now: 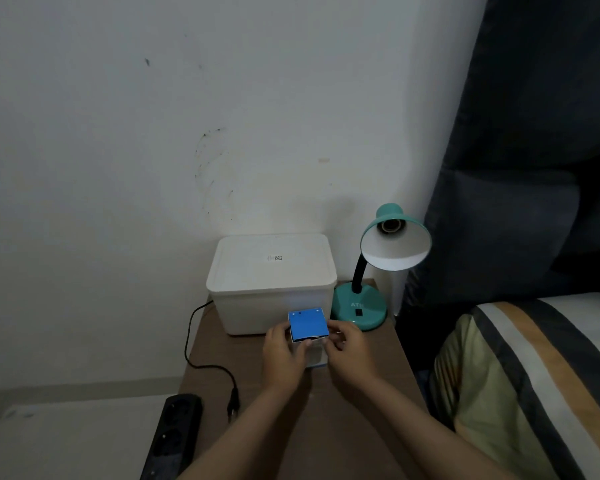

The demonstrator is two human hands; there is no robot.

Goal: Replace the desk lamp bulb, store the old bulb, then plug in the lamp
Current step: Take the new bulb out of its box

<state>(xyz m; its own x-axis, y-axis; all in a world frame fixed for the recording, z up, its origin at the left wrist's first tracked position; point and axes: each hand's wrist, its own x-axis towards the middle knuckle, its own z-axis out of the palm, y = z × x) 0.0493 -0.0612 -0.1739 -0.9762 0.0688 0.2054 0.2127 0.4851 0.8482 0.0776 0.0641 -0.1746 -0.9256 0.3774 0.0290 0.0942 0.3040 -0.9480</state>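
A teal desk lamp [359, 306] stands at the back right of the brown bedside table [361, 410]. Its shade [395, 244] faces me and the socket inside shows no bulb. Both hands hold a small blue-topped bulb box [308, 324] in front of the lamp base. My left hand [283, 358] grips the box's left side and my right hand [347, 351] pinches its right edge near the flap. The lamp's black cord runs down the table's left side to a loose plug [234, 400]. No bulb is visible; the box's contents are hidden.
A white lidded storage bin [271, 271] sits behind the box against the wall. A black power strip [174, 434] lies at the lower left beside the table. A bed with a striped cover [541, 375] and dark curtain border the right.
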